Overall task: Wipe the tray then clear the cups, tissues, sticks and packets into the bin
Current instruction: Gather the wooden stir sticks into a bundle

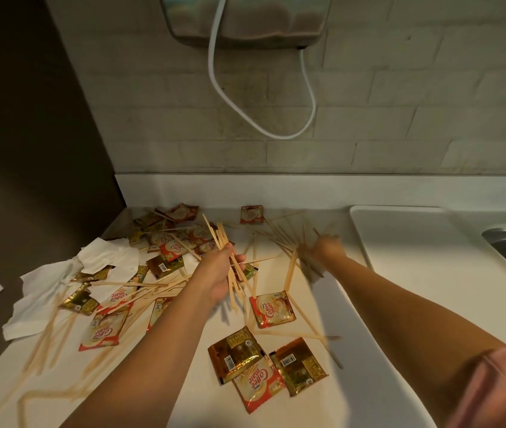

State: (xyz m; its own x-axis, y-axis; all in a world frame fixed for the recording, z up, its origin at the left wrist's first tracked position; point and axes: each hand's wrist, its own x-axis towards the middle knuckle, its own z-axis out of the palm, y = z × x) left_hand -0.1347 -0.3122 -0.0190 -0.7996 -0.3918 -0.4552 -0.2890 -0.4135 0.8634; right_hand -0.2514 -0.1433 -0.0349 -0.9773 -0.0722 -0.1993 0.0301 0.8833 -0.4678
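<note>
Wooden sticks bunch in the curled grip of the left hand, gathered for binning (right hand blurs; its grip unreadable).

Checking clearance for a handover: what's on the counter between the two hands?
Head view: loose sticks lie on the counter between the left hand, gripping a stick bundle, and the blurred right hand; a packet edge shows beside the left.
</note>
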